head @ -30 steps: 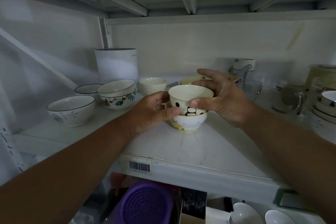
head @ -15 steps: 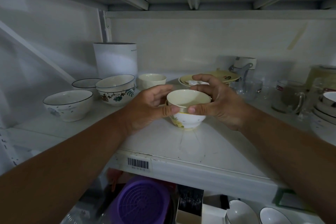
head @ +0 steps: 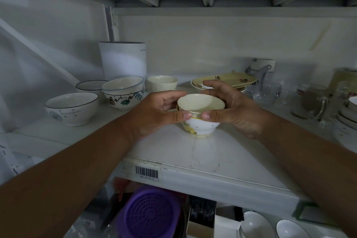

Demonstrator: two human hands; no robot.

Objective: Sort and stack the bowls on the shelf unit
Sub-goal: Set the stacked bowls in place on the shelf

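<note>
Head view, shelf stock. Cream bowl (head: 201, 103) nested in the yellow-flowered bowl (head: 200, 126), which stands on the shelf (head: 193, 152) near mid-width. Left hand (head: 154, 115) and right hand (head: 229, 111) hold the cream bowl from either side — fingers curled round its rim, thumbs pressed on its near wall.

Writing: barcode label (head: 146, 172) on the shelf's front edge below and left of the flowered bowl, digits beneath it too small to read; dark characters on the yellow plate (head: 228, 81) behind the flowered bowl, unreadable; small grey print near the top of the white canister (head: 123, 60), illegible.

Left of the flowered bowl: floral bowl stack (head: 123, 92), blue-rimmed bowl (head: 72, 108), a further rimmed bowl (head: 90, 86) behind it, plain cream bowl (head: 162, 83) at the back. Right of it: glass mug (head: 311, 100) and glassware.

Open room — bare shelf surface between the flowered bowl and the front edge.
</note>
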